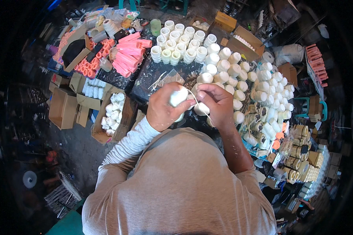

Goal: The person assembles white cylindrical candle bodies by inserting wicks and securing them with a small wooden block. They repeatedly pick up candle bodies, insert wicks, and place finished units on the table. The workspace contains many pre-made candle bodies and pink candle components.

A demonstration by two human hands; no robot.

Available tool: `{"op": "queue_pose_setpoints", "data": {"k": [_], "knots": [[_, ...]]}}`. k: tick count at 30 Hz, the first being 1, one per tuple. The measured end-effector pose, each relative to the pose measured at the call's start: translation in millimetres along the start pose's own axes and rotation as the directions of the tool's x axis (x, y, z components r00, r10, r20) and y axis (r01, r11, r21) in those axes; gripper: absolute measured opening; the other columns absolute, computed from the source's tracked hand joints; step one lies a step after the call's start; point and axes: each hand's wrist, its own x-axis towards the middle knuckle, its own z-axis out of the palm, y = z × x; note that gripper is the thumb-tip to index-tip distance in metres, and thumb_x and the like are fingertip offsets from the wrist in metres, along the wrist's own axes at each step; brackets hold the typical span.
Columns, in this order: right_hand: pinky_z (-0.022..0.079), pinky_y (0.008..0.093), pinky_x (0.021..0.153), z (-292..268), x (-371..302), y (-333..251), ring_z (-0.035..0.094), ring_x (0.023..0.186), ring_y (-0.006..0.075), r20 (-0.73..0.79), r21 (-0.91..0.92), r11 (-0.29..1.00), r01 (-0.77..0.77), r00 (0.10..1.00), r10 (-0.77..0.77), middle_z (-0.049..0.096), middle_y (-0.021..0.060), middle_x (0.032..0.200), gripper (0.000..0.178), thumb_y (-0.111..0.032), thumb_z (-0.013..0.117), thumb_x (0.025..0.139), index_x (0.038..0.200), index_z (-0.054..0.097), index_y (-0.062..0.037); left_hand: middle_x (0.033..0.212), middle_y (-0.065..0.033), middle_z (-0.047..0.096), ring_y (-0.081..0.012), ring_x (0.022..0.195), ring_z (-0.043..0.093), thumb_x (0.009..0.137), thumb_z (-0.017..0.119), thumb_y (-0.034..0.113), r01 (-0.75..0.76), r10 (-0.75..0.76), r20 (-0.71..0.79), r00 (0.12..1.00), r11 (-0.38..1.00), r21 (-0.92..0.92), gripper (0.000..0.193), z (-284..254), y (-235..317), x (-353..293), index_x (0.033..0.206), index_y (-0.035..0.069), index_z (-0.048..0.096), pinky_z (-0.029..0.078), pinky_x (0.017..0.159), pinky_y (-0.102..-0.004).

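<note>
My left hand (163, 109) is closed around a white rounded cylinder (179, 96) in front of my chest. A thin cream cord (194, 96) arcs from beside this cylinder toward my right hand (217, 102), whose thumb and fingers pinch it. The cord's other end trails down below the right fingers. My left thumb points toward the cord, close to the right fingertips. Beneath both hands, more white cylinders (200, 109) are partly hidden. Loose cord pieces (157, 82) and a clear plastic bag (173, 76) lie on the dark table just beyond my left hand.
White ringed cups (189, 55) stand in rows at the back. Many white cylinders (234, 70) crowd the right side. Pink tubes (127, 55) are heaped at the back left. Cardboard boxes sit left, one holding white pieces (113, 113). A teal chair (324, 111) stands far right.
</note>
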Motion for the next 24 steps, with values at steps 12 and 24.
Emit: {"op": "queue_pose_setpoints", "data": {"k": [12,24], "knots": [[0.055,0.0348,0.084,39,0,7,0.068,0.098,0.0273,0.357,-0.5,0.558,0.663,0.744,-0.564,0.069,0.0134,0.113,0.017,0.004,0.079,0.082,0.099,0.076,0.0006,0.124,-0.0232,0.069,-0.0352,0.114,0.068,0.113,0.034,0.05,0.413,-0.439,0.581,0.686,-0.423,-0.806,0.061,13,-106,-8,0.134,-0.002,0.055,0.053,0.103,-0.0493],[0.056,0.0441,0.087,36,62,64,0.069,0.097,0.0363,0.469,-0.758,0.345,0.554,0.83,-0.303,0.071,0.0166,0.109,0.013,-0.004,0.067,0.077,0.084,0.076,0.0018,0.121,-0.013,0.072,-0.0281,0.113,0.068,0.114,0.035,0.043,0.447,-0.697,0.431,0.573,-0.175,-0.877,0.049,48,-136,-24,0.129,0.004,0.061,0.053,0.103,-0.0442]]}}
